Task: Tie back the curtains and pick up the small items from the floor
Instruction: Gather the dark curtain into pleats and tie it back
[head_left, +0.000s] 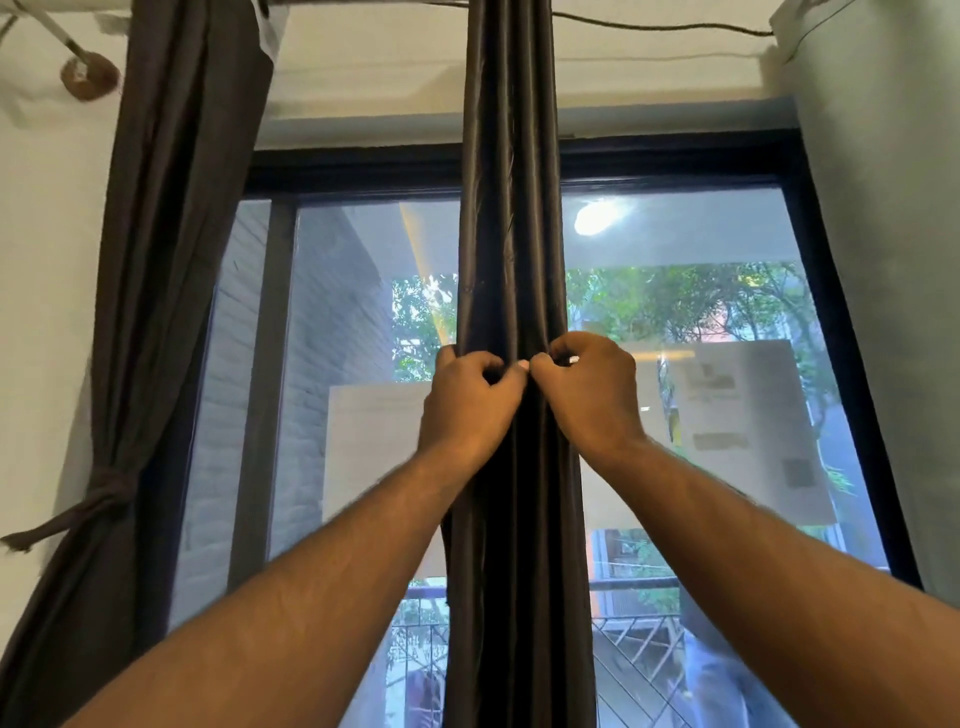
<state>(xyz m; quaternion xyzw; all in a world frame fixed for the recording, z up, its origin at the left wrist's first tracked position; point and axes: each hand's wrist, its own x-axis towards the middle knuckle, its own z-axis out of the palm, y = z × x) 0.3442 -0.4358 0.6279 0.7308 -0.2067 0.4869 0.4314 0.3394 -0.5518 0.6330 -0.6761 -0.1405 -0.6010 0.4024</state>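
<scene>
1. A gathered column of dark brown satin curtain (511, 208) hangs down the middle of the view and blocks the centre of the black-framed glass window (675, 312).
2. Both hands are closed on that column: the left hand (467, 402) on its left edge, the right hand (589, 389) on its right edge, fingers (540, 364) nearly meeting in front.
3. Open room lies either side of the column, in front of the bare panes.
4. At the far left, a matte brown curtain (171, 260), cinched by a knotted brown tie-back (104, 493), fills the strip beside the wall.
5. A pale grey curtain (883, 260) closes off the right edge.
</scene>
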